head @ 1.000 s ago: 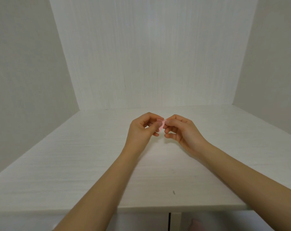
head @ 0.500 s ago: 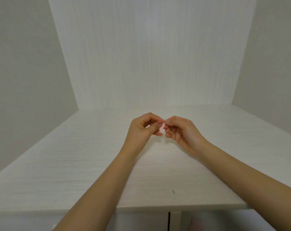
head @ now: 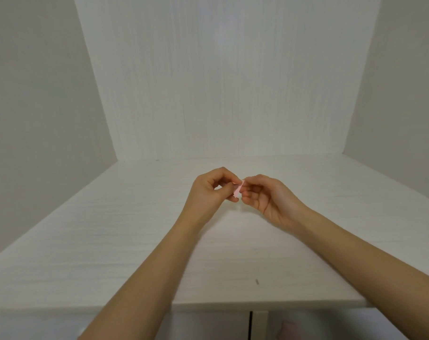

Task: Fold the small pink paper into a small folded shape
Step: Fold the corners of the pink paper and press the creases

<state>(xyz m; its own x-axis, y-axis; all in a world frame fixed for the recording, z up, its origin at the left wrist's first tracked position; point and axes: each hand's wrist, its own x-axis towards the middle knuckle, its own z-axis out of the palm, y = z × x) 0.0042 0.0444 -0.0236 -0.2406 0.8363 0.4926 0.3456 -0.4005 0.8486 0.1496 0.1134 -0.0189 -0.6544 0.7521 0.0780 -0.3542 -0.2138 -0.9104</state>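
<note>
got the tiny pink paper (head: 238, 189) pinched between both hands, left hand (head: 214, 190) and right hand (head: 265, 198) each with a narrow fingertip grip, held just above the tabletop (head: 110, 229) mid-scene; it's probably feather-light and floppy, so I'd grab right at the edges.

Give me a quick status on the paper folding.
Left hand and right hand both pinch pink paper. Held above table. Nothing in the way.

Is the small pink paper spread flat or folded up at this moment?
Folded, apparently: only a narrow sliver of small pink paper shows, pinched between left hand and right hand.
</note>
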